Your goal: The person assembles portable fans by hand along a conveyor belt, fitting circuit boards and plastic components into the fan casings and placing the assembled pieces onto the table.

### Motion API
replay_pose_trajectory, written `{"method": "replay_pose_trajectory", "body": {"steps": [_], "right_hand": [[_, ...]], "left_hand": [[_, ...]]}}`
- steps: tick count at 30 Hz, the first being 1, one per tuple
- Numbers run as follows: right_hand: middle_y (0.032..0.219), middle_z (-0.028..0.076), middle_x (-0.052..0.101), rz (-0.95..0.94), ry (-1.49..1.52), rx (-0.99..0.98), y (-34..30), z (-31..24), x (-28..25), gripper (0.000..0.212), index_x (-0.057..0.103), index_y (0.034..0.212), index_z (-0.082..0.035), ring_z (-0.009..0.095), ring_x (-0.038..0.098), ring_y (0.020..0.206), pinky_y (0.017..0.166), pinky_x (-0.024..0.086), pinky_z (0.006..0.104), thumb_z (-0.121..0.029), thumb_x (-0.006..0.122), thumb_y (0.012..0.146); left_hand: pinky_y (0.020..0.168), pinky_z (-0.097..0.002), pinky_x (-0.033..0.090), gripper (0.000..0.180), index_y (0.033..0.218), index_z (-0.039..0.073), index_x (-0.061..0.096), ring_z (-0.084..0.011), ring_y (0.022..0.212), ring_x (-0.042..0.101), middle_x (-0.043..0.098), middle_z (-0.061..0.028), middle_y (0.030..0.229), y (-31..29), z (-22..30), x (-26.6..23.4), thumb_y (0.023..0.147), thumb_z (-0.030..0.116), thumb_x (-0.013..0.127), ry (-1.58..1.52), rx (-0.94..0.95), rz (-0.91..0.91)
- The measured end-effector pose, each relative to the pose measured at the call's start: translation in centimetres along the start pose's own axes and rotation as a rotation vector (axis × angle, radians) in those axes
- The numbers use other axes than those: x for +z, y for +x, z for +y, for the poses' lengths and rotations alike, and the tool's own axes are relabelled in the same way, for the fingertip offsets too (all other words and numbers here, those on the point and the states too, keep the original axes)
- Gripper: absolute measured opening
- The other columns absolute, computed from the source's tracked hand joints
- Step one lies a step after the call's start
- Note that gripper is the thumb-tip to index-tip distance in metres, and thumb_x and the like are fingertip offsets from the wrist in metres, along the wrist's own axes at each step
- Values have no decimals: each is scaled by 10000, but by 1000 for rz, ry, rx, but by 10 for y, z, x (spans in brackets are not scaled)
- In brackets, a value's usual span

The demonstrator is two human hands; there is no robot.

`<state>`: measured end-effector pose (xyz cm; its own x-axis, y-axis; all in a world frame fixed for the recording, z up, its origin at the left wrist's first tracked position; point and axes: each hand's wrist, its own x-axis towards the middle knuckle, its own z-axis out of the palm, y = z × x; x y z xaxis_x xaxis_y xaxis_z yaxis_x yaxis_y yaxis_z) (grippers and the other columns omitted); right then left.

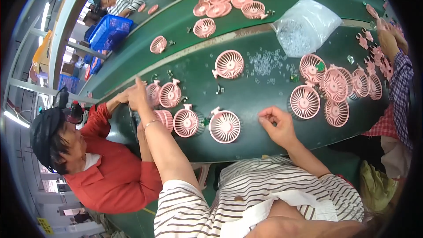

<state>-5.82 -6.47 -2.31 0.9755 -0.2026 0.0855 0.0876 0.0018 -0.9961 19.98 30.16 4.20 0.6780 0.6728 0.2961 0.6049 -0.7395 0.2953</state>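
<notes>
My left hand (pixel 138 96) reaches far out to the left, beside a slightly blurred pink round fan cover (pixel 153 93) and close to a co-worker's hand. Its fingers are mostly hidden, so a hold cannot be made out. Over the dark green table, my right hand (pixel 278 125) is curled, thumb and fingertips drawn together; anything between them is too small to name. Between my hands lie a slotted pink fan cover (pixel 225 126) and another (pixel 186 122), with a small green circuit board (pixel 205 122) between them. A further cover (pixel 229 64) lies farther back.
Small clear rings (pixel 264 63) are scattered beside a plastic bag (pixel 304 26) of them. Several pink covers (pixel 335 83) cluster at right. Behind runs a green conveyor belt (pixel 180 33) carrying more covers. A co-worker in red (pixel 114 167) sits at left; another person's hand (pixel 388 39) works at right.
</notes>
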Motion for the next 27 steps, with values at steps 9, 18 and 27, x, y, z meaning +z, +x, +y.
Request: {"method": "replay_pose_trajectory", "body": {"steps": [9,18,27], "right_hand": [[780,37,632,-9,37,37,6,10,4,115,610,916,32,49,559,651,586,453,189,3,639,808],[793,36,634,18,81,120,4,12,6,99,601,893,34,46,576,664,594,463,190,5,650,812],[775,31,623,40,192,113,9,13,-1,102,597,891,15,55,577,671,583,476,190,16,655,807]], "left_hand": [[701,-362,487,276,974,55,662,-277,765,641,651,-155,801,-60,4,-47,815,280,655,-345,528,185],[882,-456,356,395,1160,83,573,-291,1032,521,620,-138,1018,-228,-25,-45,796,210,662,-392,996,-412],[939,-359,353,330,1036,63,632,-173,825,609,648,-62,921,-256,-18,-54,721,97,721,-624,1005,-301]]}}
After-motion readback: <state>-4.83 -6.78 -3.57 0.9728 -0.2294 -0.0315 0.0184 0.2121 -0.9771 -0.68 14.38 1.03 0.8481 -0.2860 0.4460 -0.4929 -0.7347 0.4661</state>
